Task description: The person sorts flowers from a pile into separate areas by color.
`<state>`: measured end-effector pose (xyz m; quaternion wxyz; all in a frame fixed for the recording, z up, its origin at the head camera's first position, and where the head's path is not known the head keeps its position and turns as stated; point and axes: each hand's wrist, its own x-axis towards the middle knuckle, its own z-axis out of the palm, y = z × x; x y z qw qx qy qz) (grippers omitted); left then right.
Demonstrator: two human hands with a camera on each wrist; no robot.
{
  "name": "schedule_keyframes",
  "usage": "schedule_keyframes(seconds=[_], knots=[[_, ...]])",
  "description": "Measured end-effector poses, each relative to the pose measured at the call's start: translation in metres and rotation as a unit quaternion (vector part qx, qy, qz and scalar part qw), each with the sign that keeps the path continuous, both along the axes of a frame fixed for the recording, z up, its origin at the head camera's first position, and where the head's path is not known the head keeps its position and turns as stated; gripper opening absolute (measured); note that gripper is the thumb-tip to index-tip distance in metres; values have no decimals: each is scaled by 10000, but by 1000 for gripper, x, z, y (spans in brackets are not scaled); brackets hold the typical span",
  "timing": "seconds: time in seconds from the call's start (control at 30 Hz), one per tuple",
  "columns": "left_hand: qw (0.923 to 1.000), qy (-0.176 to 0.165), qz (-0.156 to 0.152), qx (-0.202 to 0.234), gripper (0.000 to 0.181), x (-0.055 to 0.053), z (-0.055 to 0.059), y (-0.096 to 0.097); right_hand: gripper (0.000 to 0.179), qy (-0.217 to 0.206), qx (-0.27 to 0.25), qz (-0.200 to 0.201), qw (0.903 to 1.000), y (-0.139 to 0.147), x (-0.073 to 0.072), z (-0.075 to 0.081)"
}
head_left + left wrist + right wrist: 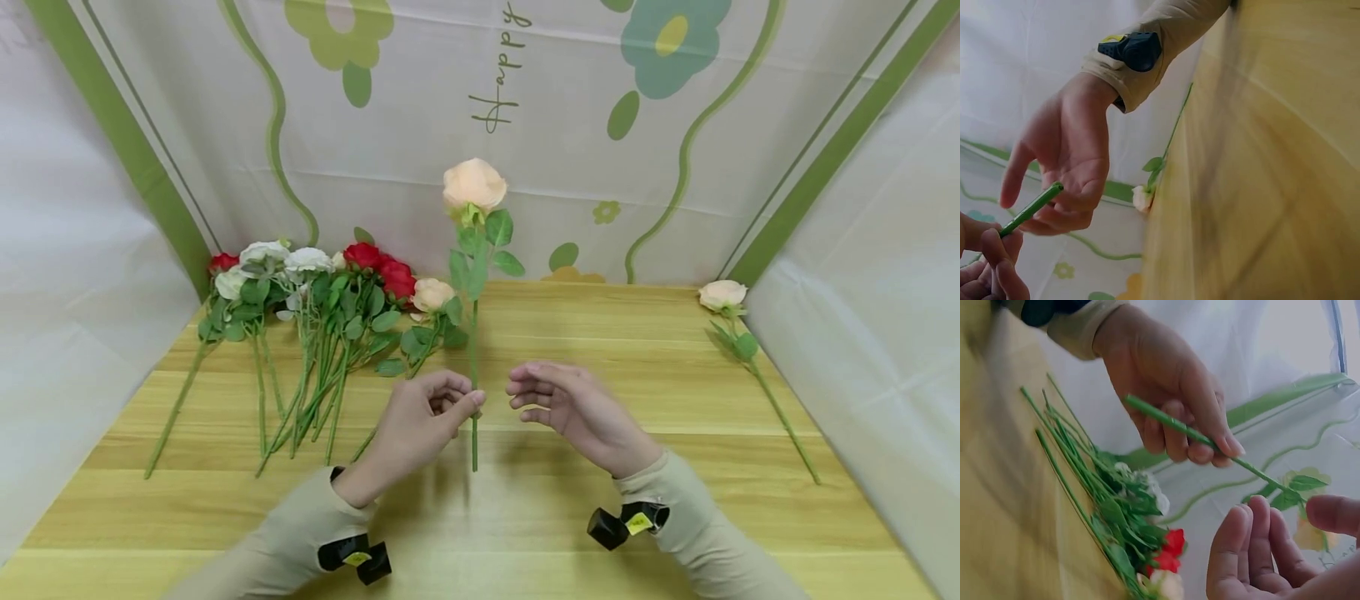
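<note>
Beige cloth sleeves [277, 542] lie nearest, over a smooth, wood-grained table [517, 533]. The left hand [412, 425] pinches the slender green stem [474, 350] of a peach rose [475, 185], upright above the table; the right hand [581, 408] curves loosely just beside it, holding nothing. Farther left lies a leafy heap of flowers [326, 317] (red, white and peach, ruffled); far right, another peach rose [722, 295]. Behind hangs creased, flower-printed cloth [420, 100].

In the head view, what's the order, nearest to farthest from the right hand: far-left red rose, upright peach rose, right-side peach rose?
1. Upright peach rose, left of the right hand.
2. Right-side peach rose, lying far right.
3. Far-left red rose, at the back.
</note>
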<state>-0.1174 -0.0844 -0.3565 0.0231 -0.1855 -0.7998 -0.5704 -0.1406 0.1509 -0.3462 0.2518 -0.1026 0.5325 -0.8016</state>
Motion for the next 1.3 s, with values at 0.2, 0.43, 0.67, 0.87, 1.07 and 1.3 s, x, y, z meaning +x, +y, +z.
schedule_keyframes(seconds=[0.2, 0.43, 0.67, 0.87, 1.07, 1.3], knots=[[9992, -313, -264, -6, 12, 4, -4, 7, 31, -381, -146, 47, 9992, -8, 2, -5], [9965, -559, -610, 59, 14, 10, -7, 15, 21, -440, 33, -44, 9990, -11, 3, -8], [9936, -561, -974, -100, 13, 11, -12, 18, 13, -475, 93, -182, 9987, -12, 4, -10], [9917, -561, -1134, -242, 14, 11, -13, 17, 24, -202, 503, -435, 9976, -15, 5, -13], [9886, -606, -1329, -358, 14, 9, -13, 15, 33, 249, 992, -579, 9931, -13, 4, -15], [9766, -326, -1678, -1302, 11, 0, -11, 4, 29, 924, 1862, -511, 9768, 9, -2, -19]])
